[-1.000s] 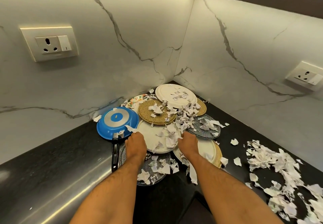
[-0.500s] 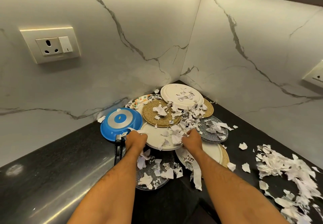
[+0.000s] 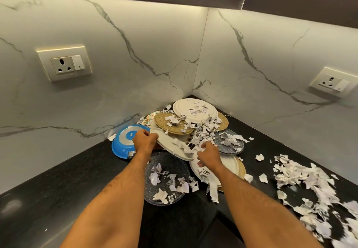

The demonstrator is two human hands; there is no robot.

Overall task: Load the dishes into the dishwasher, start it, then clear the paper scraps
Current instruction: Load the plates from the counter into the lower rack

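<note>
On counter corner | left hand [image 3: 145, 140] grips white plate [image 3: 170, 145], now tilted up | right hand [image 3: 208, 153] holds its edge

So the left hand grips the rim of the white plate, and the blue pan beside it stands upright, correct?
Not quite. In the head view the blue pan lies upside down, its base facing up. The left hand does grip the rim of the white plate.

Head-worn wide-angle view, looking forward and down into a countertop [image 3: 58, 185] corner. Both forearms enter from below, close to the lens.
</note>
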